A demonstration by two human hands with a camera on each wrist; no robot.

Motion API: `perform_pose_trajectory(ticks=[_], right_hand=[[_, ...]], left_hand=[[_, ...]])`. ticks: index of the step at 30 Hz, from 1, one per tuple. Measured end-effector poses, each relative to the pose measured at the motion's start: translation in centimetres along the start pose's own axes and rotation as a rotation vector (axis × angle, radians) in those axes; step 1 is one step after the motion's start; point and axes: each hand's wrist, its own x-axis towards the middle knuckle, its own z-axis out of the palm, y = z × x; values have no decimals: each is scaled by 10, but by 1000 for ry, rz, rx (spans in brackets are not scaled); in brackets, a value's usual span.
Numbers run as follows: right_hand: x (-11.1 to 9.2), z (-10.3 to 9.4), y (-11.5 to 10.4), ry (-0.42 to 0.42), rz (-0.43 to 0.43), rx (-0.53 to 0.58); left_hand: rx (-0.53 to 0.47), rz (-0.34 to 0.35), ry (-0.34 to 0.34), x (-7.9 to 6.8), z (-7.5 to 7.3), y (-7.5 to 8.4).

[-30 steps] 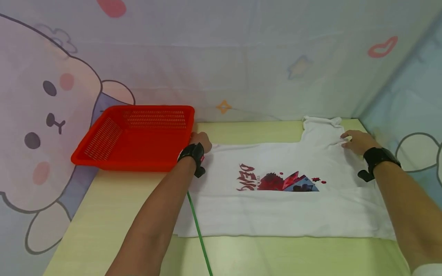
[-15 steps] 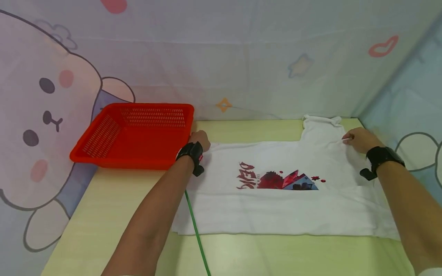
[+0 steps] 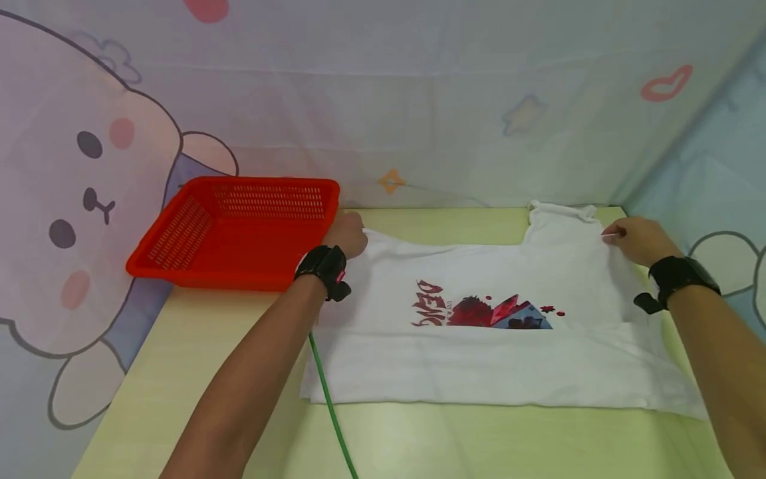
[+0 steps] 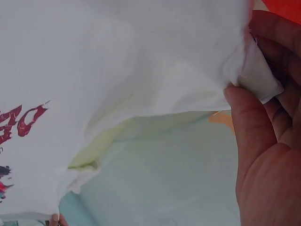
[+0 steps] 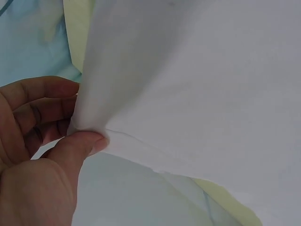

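Observation:
A white T-shirt [image 3: 479, 266] with a red and blue print lies sideways on the table, its near side folded over in a long straight strip. At its far left corner my left hand [image 3: 347, 234] pinches the hem; the left wrist view shows the thumb pressed on the cloth [image 4: 155, 70] against the fingers. My right hand [image 3: 640, 239] holds the shirt's edge at the far right, beside the sleeve. In the right wrist view, thumb and fingers clamp a fold of the white fabric [image 5: 155, 94]. The sleeve [image 3: 559, 223] points toward the back wall.
A red plastic basket [image 3: 239, 263] stands at the back left, right beside my left hand. A green line [image 3: 329, 399] runs down the table under the left forearm. Printed cloth walls [image 3: 443, 120] close off the back and sides of the pale table [image 3: 197, 372].
Both hands have moved apart, the left slightly left and up, the right to the right. The shirt's far left corner has lifted, and its right edge is drawn outward. The right fingers have closed on the cloth.

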Motion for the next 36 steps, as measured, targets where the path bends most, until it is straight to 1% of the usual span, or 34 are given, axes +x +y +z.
perform_pose_trajectory(ticks=[3, 6, 9, 13, 16, 19, 25, 32, 36], right_hand=[[-5, -4, 0, 13, -10, 7], [-12, -9, -3, 13, -4, 21], [-19, -13, -6, 25, 14, 36], [-28, -15, -10, 87, 8, 49], [-37, -18, -12, 128, -13, 68], [-47, -22, -14, 158, -17, 92], [-68, -32, -15, 200, 1, 107], [-84, -35, -16, 264, 24, 56], [-96, -35, -17, 316, 35, 23]], left_hand=[[-85, 22, 10, -7, -4, 1], [-208, 51, 37, -21, -12, 3], [-260, 75, 68, -36, -20, 5], [-276, 137, 115, -51, -27, 1], [-255, 176, 149, -61, -30, -6], [-266, 180, 167, -69, -33, -14], [-297, 162, 174, -84, -38, -28], [-321, 141, 147, -91, -41, -42], [-312, 154, 144, -96, -42, -50]])
